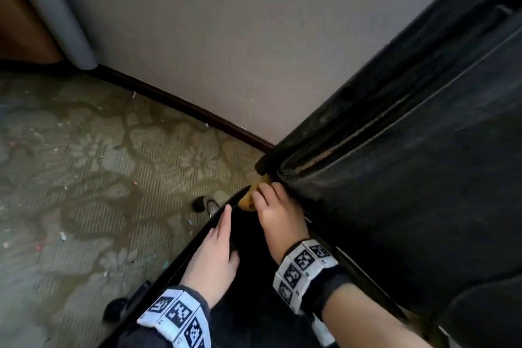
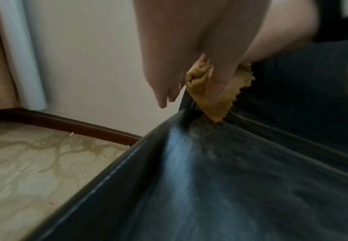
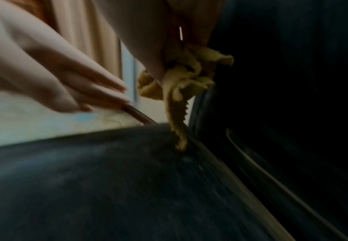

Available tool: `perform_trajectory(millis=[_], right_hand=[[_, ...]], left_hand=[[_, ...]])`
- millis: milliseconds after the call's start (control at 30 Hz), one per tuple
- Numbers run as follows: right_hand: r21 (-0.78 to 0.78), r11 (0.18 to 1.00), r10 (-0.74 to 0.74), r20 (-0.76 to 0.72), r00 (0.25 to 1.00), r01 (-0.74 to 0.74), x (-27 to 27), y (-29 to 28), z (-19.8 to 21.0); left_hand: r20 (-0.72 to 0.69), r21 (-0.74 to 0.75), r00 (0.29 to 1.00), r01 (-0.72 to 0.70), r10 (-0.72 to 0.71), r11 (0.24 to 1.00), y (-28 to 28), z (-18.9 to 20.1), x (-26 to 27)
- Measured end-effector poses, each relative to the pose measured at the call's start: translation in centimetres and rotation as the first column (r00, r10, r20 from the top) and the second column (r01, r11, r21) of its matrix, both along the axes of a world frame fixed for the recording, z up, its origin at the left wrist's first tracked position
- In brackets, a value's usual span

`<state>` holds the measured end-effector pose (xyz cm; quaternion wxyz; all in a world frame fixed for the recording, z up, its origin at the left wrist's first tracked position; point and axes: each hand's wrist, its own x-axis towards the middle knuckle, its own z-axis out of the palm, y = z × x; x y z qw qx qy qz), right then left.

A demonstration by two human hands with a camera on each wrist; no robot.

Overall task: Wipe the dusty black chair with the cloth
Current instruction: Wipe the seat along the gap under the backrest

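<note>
The black chair has its dusty seat [image 2: 210, 187] below me and its backrest [image 1: 409, 164] rising on the right. My right hand [image 1: 274, 212] grips a bunched yellow cloth [image 1: 248, 198] at the seat's far corner, where seat meets backrest. In the right wrist view the cloth [image 3: 181, 78] hangs from the curled fingers and its tip touches the seat. My left hand [image 1: 217, 237] lies along the seat's left rim with fingers straight, holding nothing. In the left wrist view its fingers [image 2: 162, 78] point at the corner beside the cloth [image 2: 220, 109]. Both wrist views are blurred.
A beige wall [image 1: 226, 37] with a dark baseboard [image 1: 183, 104] runs close behind the chair. Patterned carpet [image 1: 84, 178] with small bits of litter lies to the left. A chair caster [image 1: 202, 203] shows beside the seat. A grey curtain fold [image 1: 50, 8] hangs at the far left.
</note>
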<state>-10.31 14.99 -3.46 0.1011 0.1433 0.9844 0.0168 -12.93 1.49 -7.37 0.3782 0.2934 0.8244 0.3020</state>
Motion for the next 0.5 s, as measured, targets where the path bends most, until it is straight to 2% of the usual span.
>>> perform_trajectory(millis=[67,133,200,300,400,500], right_hand=[[0.009,0.999,-0.051,0.054,0.997,0.051,0.2,1.2,-1.9],[0.023,0.998,-0.059,0.054,0.997,0.058,0.6,2.0,-3.8],[0.036,0.999,-0.039,0.025,0.999,0.039,1.2,2.2,-5.8],[0.039,0.996,-0.081,-0.039,0.996,0.082,2.2,2.5,-7.9],[0.045,0.978,-0.202,-0.064,0.977,0.205,4.8,3.1,-8.7],[0.006,0.927,-0.376,0.025,0.926,0.376,9.5,3.4,-9.0]], left_hand=[[-0.160,-0.019,0.982,0.097,-0.098,0.995,0.3,-0.7,0.3],[-0.227,-0.132,0.953,0.173,-0.200,0.976,-0.1,-1.9,0.2],[-0.229,-0.217,0.937,0.215,-0.264,0.952,-0.7,-2.9,0.7],[-0.233,-0.177,0.938,0.220,-0.258,0.959,-1.0,-3.8,1.2],[-0.254,-0.223,0.925,0.228,-0.282,0.948,-0.8,-3.8,1.1],[-0.257,-0.303,0.897,0.277,-0.358,0.912,-0.7,-3.2,1.0]])
